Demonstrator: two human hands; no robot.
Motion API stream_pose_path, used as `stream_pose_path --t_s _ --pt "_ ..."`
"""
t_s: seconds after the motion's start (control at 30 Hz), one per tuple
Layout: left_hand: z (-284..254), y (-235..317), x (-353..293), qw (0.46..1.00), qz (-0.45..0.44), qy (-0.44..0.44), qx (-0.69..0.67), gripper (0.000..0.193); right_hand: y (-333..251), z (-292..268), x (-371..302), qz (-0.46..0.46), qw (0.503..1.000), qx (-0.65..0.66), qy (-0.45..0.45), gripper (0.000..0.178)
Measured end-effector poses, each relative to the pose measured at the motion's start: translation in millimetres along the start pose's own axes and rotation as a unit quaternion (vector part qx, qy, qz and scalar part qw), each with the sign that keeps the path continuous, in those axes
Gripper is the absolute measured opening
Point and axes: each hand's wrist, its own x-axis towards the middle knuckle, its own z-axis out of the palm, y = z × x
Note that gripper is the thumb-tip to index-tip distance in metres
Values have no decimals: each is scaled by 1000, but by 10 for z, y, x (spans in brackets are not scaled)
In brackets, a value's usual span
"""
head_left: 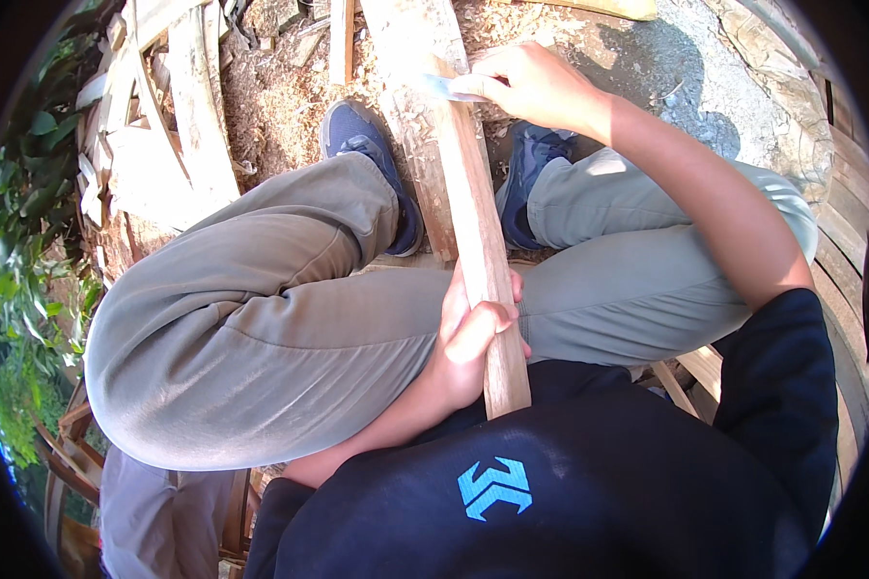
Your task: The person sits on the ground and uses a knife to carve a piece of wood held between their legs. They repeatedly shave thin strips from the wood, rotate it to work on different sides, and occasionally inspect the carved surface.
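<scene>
A long squared wooden stick [475,207] slopes from my waist out between my knees. My left hand [471,333] is closed around its near part, fingers wrapped about the wood. At the far end my right hand [526,82] is closed on a flat, bluish-shining blade [441,87]. The blade lies against or just over the stick's far end; its handle is hidden in my fingers. Beneath the stick's far part, a wide rough plank [410,125] stretches away between my blue shoes.
Wood shavings [280,106] cover the ground ahead. Split slats and offcuts [188,106] are piled at the left, beside green leaves [29,280]. An upright narrow strip [341,43] lies near the plank. Pale stone [705,87] and wooden slats [845,241] are on the right.
</scene>
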Motion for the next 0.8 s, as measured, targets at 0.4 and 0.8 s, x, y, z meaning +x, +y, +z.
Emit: stream_pose_path --t_s 0.4,0.8 --pt "-44 -6 12 1000 -4 -12 -11 61 -40 -33 -116 -61 985 124 -102 28" --pt "-74 -34 13 1000 5 -4 -16 59 -270 -42 -163 -45 991 48 -112 24"
